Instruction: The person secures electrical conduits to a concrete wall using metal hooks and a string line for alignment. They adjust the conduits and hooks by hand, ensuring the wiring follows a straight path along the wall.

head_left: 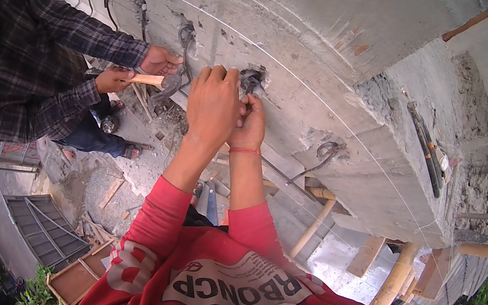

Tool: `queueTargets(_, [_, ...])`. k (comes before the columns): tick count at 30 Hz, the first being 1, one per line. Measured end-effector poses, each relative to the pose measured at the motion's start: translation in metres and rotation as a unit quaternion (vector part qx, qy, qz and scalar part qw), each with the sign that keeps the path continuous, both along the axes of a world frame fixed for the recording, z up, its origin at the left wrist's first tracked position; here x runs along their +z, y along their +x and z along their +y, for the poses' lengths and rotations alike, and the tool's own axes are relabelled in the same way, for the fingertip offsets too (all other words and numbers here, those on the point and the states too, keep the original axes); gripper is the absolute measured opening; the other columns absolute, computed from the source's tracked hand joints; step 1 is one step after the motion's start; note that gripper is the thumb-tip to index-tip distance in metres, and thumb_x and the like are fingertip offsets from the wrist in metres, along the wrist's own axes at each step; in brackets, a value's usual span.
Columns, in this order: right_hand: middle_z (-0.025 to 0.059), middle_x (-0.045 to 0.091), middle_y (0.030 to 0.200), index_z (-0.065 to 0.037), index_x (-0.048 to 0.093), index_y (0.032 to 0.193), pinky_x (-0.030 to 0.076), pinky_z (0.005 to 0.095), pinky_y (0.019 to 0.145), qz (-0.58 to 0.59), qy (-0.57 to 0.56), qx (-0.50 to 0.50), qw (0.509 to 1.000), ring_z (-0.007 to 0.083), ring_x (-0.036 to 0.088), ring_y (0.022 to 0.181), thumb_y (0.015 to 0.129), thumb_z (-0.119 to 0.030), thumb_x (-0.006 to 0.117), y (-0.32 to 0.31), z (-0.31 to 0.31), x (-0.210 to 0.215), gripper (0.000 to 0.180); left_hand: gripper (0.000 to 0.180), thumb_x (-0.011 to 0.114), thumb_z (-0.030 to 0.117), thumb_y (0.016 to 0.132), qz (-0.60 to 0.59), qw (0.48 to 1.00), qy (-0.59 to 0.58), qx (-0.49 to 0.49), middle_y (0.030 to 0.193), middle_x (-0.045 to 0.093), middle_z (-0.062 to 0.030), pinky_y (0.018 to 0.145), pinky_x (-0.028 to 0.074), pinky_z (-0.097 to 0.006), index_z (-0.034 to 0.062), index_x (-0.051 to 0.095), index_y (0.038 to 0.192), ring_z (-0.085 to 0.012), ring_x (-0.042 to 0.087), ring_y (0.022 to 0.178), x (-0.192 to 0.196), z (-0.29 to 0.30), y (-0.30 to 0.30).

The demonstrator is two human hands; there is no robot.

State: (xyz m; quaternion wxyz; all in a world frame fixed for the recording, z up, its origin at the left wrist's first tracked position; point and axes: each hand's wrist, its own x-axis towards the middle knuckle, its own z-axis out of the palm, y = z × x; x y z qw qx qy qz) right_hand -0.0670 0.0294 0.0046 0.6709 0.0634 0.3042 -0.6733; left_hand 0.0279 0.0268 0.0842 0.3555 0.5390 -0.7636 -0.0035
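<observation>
My left hand [213, 105] is closed in a fist beside a bent dark steel bar end [253, 79] that sticks out of a hole in the concrete wall [337, 93]. Just below and to its right, my right hand [248, 125], with a red band at the wrist, is closed too, its thumb and fingers pinched close to the same bar end. Both hands nearly touch. Whatever lies inside them is hidden by the fingers. A thin dark rod [276, 171] slants down to the right from beneath my hands, near a second hooked bar [327, 153].
At left, a co-worker in a checked shirt [11, 93] holds a wooden-handled hammer [146, 79] by another bent bar [185, 40]. A taut white string [303, 82] crosses the wall. Below are wooden poles [313, 227], boards [366, 256] and rubble [103, 187].
</observation>
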Motion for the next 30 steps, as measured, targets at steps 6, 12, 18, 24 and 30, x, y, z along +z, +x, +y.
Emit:
queueTargets(6, [-0.0021, 0.064, 0.071, -0.015, 0.062, 0.084, 0.039, 0.0264, 0.048, -0.049, -0.126, 0.064, 0.989, 0.0096, 0.049, 0.052, 0.107, -0.027, 0.053, -0.013, 0.002, -0.024, 0.027, 0.026, 0.072, 0.011, 0.088, 0.041, 0.984, 0.167, -0.048, 0.090, 0.074, -0.0226, 0.076, 0.057, -0.052, -0.0016, 0.068, 0.110, -0.0452, 0.074, 0.086, 0.009, -0.005, -0.005])
queueTargets(12, [0.0048, 0.075, 0.105, -0.010, 0.070, 0.107, 0.055, 0.0347, 0.090, -0.080, -0.177, 0.063, 0.979, 0.0170, 0.069, 0.098, 0.109, -0.024, 0.054, -0.011, -0.007, -0.036, 0.022, 0.018, 0.066, 0.011, 0.097, 0.191, 0.962, 0.197, 0.008, 0.082, 0.072, -0.0284, 0.075, 0.055, -0.055, -0.0002, 0.067, 0.110, -0.0492, 0.071, 0.082, -0.015, 0.009, -0.027])
queueTargets(18, [0.0056, 0.074, 0.116, -0.008, 0.067, 0.117, 0.055, 0.0362, 0.099, 0.001, -0.045, 0.035, 0.998, 0.0195, 0.070, 0.111, 0.112, -0.027, 0.050, -0.005, 0.002, -0.008, 0.025, 0.016, 0.066, 0.015, 0.098, 0.136, 0.972, 0.192, 0.009, 0.078, 0.070, -0.0270, 0.073, 0.054, -0.057, 0.0023, 0.067, 0.108, -0.0494, 0.070, 0.078, -0.014, 0.003, -0.018])
queueTargets(24, [0.0078, 0.072, 0.127, -0.006, 0.065, 0.128, 0.053, 0.0380, 0.105, 0.015, -0.016, -0.026, 0.999, 0.0239, 0.068, 0.118, 0.114, -0.027, 0.046, 0.009, 0.004, 0.007, 0.032, 0.020, 0.066, 0.017, 0.097, 0.081, 0.980, 0.179, -0.027, 0.079, 0.072, -0.0261, 0.072, 0.056, -0.056, 0.0023, 0.069, 0.111, -0.0476, 0.073, 0.079, -0.003, -0.003, -0.005])
queueTargets(30, [0.0094, 0.066, 0.124, 0.001, 0.062, 0.129, 0.053, 0.0397, 0.105, 0.027, -0.120, -0.013, 0.992, 0.0222, 0.065, 0.116, 0.113, -0.018, 0.047, 0.008, 0.001, -0.011, 0.028, 0.023, 0.069, 0.015, 0.093, -0.010, 0.998, 0.061, -0.021, 0.086, 0.075, -0.0237, 0.073, 0.059, -0.052, 0.0032, 0.070, 0.113, -0.0438, 0.075, 0.083, 0.001, -0.005, -0.006])
